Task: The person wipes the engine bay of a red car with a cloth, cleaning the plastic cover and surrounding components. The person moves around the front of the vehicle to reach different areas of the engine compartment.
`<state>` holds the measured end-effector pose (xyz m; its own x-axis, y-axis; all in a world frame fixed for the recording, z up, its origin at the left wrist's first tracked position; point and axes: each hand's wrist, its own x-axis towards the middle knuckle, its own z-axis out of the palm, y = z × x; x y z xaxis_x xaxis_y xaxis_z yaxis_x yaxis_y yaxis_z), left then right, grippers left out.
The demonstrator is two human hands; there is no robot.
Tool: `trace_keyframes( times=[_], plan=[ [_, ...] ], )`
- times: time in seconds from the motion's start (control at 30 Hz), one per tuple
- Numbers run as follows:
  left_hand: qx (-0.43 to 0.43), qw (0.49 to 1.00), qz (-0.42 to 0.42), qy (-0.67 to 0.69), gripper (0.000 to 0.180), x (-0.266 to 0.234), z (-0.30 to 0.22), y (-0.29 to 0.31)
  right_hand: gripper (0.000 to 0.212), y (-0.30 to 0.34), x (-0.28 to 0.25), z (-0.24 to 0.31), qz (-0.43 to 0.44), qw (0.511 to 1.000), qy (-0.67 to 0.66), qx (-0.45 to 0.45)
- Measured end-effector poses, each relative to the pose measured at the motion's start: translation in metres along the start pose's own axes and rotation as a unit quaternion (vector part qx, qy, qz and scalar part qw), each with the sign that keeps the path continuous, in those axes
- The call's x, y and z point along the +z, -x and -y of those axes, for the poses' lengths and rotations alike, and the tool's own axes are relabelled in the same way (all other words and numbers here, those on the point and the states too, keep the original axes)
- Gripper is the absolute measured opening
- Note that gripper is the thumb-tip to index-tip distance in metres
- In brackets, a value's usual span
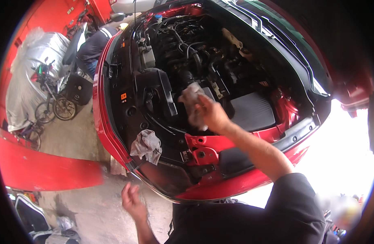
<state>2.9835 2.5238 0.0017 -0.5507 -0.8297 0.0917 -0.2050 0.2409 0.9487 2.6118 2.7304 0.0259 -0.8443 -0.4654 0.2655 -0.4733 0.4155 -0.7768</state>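
Over the open engine bay of a red car, my right hand (214, 116) is closed around a greyish-white rag (191, 99). The rag hangs just above the engine parts, beside a black box-shaped cover (252, 112); whether it touches anything beneath cannot be made out. A second crumpled rag (146, 145) lies on the black trim panel (126, 118) at the front corner of the bay. My left hand (134, 202) is held low, in front of the bumper, with nothing in it and its fingers loosely apart.
The dark engine (183, 44) with hoses and wiring fills the bay. At the left stand bicycles (65, 107) and a silver-covered vehicle (42, 53). A person (91, 51) bends down beyond the car's front. A red panel (48, 166) juts in over the concrete floor.
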Motion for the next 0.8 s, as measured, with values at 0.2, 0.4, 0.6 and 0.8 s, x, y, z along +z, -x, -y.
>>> trace_keyframes(
  times=[0.2,0.4,0.6,0.8],
  plan=[
    [-0.134,0.842,0.279,0.442,0.049,0.194,-0.129,-0.042,0.065,0.08,-0.033,0.069,0.127,0.975,-0.074,-0.169],
    [0.089,0.963,0.216,0.137,0.025,0.298,-0.126,-0.085,0.043,0.102,-0.183,-0.041,-0.067,0.992,0.089,-0.063],
    [0.39,0.736,0.295,-0.469,0.06,0.395,-0.045,-0.088,0.025,0.122,-0.226,-0.111,-0.201,0.971,0.065,0.111],
    [0.405,0.755,0.295,-0.422,0.046,0.441,-0.04,-0.174,0.02,0.107,-0.231,-0.098,-0.194,0.973,0.076,0.098]
  ],
)
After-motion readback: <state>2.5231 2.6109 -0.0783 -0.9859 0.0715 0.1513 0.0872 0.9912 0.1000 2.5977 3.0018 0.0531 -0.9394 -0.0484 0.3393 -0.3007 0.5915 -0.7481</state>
